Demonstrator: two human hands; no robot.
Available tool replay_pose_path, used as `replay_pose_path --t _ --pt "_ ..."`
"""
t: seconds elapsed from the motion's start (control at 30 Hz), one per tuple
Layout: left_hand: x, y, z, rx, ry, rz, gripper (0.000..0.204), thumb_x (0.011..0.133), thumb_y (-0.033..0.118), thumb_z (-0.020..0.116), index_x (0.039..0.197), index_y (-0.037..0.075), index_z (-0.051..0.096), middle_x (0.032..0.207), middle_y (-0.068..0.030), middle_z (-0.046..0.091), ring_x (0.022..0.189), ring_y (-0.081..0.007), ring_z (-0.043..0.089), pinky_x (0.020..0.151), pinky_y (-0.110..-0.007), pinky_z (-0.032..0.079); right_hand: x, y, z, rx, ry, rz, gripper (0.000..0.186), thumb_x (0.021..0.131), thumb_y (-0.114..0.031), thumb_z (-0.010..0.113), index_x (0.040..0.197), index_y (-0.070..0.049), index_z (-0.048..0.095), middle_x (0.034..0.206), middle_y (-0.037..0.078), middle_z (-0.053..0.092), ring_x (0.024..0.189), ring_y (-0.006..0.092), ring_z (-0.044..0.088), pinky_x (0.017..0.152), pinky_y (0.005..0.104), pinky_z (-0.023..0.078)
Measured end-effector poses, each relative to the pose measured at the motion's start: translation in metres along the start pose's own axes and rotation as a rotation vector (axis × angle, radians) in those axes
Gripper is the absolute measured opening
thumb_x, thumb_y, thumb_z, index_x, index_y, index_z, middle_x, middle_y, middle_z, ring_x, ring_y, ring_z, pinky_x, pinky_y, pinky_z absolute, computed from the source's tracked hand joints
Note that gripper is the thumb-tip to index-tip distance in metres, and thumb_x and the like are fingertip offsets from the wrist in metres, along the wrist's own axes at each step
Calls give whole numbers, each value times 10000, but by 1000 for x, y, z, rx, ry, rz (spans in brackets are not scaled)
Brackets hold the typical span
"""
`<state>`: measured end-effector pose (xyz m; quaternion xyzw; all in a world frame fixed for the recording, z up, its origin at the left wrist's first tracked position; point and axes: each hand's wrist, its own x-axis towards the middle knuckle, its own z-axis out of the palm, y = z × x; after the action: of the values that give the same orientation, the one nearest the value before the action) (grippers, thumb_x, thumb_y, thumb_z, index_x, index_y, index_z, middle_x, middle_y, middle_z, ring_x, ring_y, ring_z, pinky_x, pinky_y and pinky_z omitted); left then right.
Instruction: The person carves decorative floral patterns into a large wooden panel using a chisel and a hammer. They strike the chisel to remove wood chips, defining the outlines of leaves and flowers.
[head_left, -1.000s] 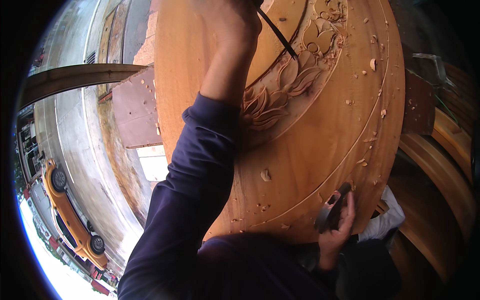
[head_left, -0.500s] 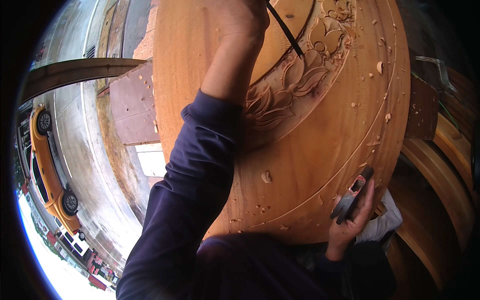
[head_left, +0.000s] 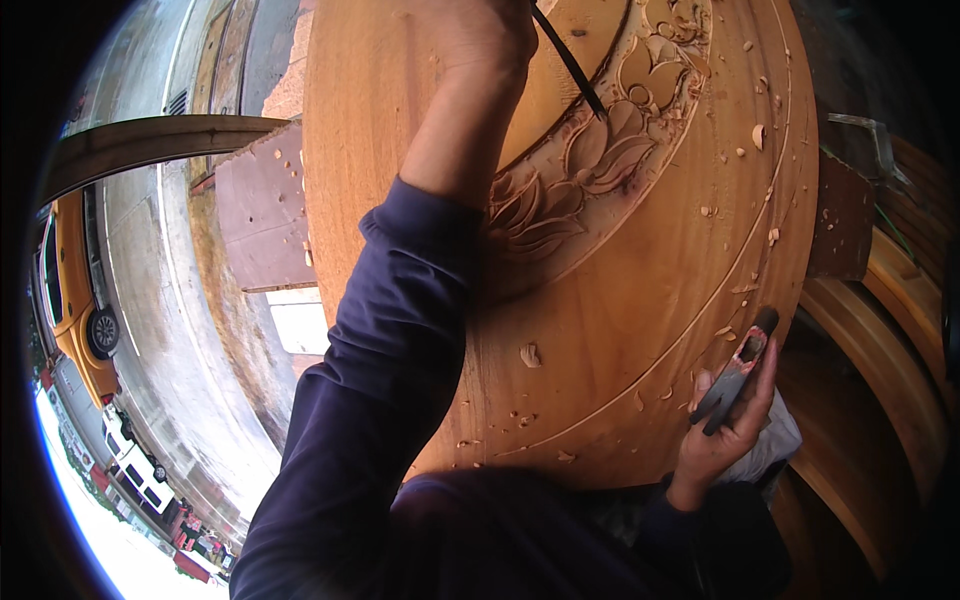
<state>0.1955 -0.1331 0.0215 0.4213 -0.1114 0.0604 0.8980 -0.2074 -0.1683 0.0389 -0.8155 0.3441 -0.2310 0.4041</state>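
Panel in centre, in front of person. Carved relief in its upper middle; shavings scattered over panel, mostly along right side. Left hand over panel, top edge of view; rod runs from beside it, down-right to relief. Block in right hand, at panel's near-right edge. Curved timbers right of panel. Left: road, pickup beyond.

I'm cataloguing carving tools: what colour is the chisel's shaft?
The chisel's shaft looks black; it shows best in the head view, near the top.
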Motion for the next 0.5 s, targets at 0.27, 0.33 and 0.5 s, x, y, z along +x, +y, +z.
replay_pose_path --t 0.27,0.33,0.5 --pt "3 -4 -7 -22 72 -89 339 1058 471 587 964 160 488 596 39 433 426 -91 413 384 -273 391 166 -55 33 125 -132 -378 441 981 -78 617 1416 -18 576 1126 164 721 688 107 583 588 271 481" --pt "7 1 -13 -13 42 -108 330 1062 453 586 957 159 481 595 38 431 423 -90 406 382 -273 386 245 -65 42 -21 -317 -612 393 991 -122 631 1363 3 633 1015 109 727 763 103 620 667 254 500" --pt "4 -12 16 -7 -125 -144 268 1051 326 629 940 134 478 609 31 450 420 -87 411 376 -268 368 344 -129 92 -281 -512 -883 420 943 -107 666 1349 -2 646 978 84 714 757 98 612 664 257 492"
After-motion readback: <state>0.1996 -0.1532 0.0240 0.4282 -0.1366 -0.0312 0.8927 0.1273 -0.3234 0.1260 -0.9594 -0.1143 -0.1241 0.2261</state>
